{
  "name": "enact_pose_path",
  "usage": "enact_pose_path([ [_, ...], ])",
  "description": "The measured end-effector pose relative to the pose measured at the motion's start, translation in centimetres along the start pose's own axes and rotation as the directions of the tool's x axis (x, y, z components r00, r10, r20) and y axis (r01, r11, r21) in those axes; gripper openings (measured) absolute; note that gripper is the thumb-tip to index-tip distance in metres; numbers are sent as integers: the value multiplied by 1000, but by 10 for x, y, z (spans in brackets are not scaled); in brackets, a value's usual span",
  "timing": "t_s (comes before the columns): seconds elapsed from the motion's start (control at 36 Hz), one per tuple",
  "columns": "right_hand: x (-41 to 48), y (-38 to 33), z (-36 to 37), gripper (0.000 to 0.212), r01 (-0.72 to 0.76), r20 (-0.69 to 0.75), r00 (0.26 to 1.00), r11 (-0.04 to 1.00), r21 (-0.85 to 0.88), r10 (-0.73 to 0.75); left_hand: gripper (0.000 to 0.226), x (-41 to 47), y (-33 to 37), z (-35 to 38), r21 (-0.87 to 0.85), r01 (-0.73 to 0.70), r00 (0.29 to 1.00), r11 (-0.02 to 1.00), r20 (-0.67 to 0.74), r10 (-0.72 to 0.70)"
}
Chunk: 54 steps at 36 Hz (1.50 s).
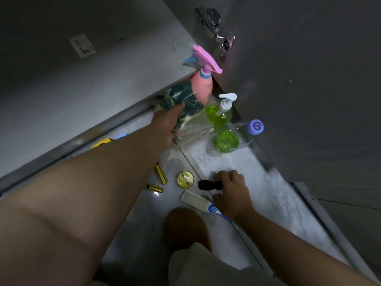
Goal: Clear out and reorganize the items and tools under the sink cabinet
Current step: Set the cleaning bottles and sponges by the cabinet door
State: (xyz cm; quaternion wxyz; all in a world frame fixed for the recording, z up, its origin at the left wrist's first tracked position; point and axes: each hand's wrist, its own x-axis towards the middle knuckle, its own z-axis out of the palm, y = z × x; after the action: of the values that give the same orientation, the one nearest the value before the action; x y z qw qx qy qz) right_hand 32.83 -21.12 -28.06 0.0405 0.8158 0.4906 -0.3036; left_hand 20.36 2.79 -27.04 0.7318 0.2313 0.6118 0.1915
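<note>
Near right: gripping a short black cylindrical tool (207, 185) in the right hand (232, 189), fingers curled tight round it, low over the tiled floor (268, 203). Just left of it, lying loose: white blue-handled brush (195, 199), round yellow disc (185, 178), 2 yellow-and-black tools (160, 174). Easy to kick or kneel on while shifting. Farther off, clutching a clear bag of green scouring pads (185, 102) with the left hand (168, 124) at the cabinet edge. Close against the bag, a pink spray bottle (201, 87); just right, a green pump soap bottle (220, 112). Likely to topple both if yanked out fast.
</note>
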Motion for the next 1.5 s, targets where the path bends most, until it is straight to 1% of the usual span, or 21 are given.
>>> enact_pose_path([
  [0.06,-3,4,6,48,3,-7,1000,998,-59,-3,60,1,3,7,58,-21,1000,998,-22,22],
  [0.14,0,6,8,38,9,-64,998,993,-114,-16,78,3,6,10,222,-37,991,974,-119,65],
  [0.22,7,1,3,29,22,-155,987,993,-112,-39,65,-3,11,8,369,-24,993,929,-96,64],
  [0.25,10,-4,0,25,20,-182,983,996,-82,-34,63,-7,12,8,380,12,996,925,-83,21],
  [0.31,17,-15,-7,20,-7,-203,979,1000,27,13,57,-16,16,9,301,73,996,951,-71,-54],
  [0.36,27,-27,-13,21,-54,-199,977,989,139,81,62,-18,16,9,233,43,997,971,-75,-26],
  [0.42,38,-37,-16,23,-102,-197,968,964,245,152,80,-17,11,4,173,-5,997,985,-81,19],
  [0.47,48,-43,-18,25,-165,-171,955,912,375,243,82,-23,2,-5,112,-41,993,993,-104,53],
  [0.56,58,-49,-16,32,-229,-95,941,816,530,325,57,-33,-24,-21,295,-99,959,950,-227,170],
  [0.61,60,-52,-11,36,-213,-88,940,766,607,331,46,-43,-48,-30,479,-122,927,869,-257,272],
  [0.64,58,-53,-8,38,-181,-102,942,743,644,319,37,-50,-61,-34,609,-137,921,781,-212,327],
  [0.69,49,-52,-1,35,-83,-190,942,740,667,277,19,-66,-86,-37,819,-198,932,538,-13,362],
  [0.75,36,-46,8,29,7,-278,937,787,617,210,29,-80,-109,-36,890,-292,937,350,191,294],
  [0.78,29,-41,12,27,40,-295,941,815,578,163,39,-86,-117,-35,896,-330,931,296,255,262],
  [0.83,16,-28,18,25,112,-276,961,868,484,30,51,-91,-128,-30,911,-321,935,260,262,239],
  [0.89,3,-14,24,24,196,-221,968,905,378,-118,48,-91,-131,-24,925,-295,938,241,233,256],
  [0.97,-17,3,29,33,268,-156,959,941,209,-238,36,-83,-127,-14,923,-271,936,274,186,299],
  [1.11,-38,32,37,44,262,-54,964,964,44,-260,26,-62,-115,-5,902,-215,939,375,86,333],
  [1.28,-40,51,34,23,308,-130,940,949,-68,-315,27,-43,-105,-3,804,-163,920,571,-85,382],
  [1.39,-41,59,32,20,121,-165,978,991,-52,-128,40,-48,-110,1,764,-133,917,632,-147,371],
  [1.5,-41,64,30,17,-123,-205,969,988,95,140,44,-54,-121,5,744,-165,936,648,-88,340],
])
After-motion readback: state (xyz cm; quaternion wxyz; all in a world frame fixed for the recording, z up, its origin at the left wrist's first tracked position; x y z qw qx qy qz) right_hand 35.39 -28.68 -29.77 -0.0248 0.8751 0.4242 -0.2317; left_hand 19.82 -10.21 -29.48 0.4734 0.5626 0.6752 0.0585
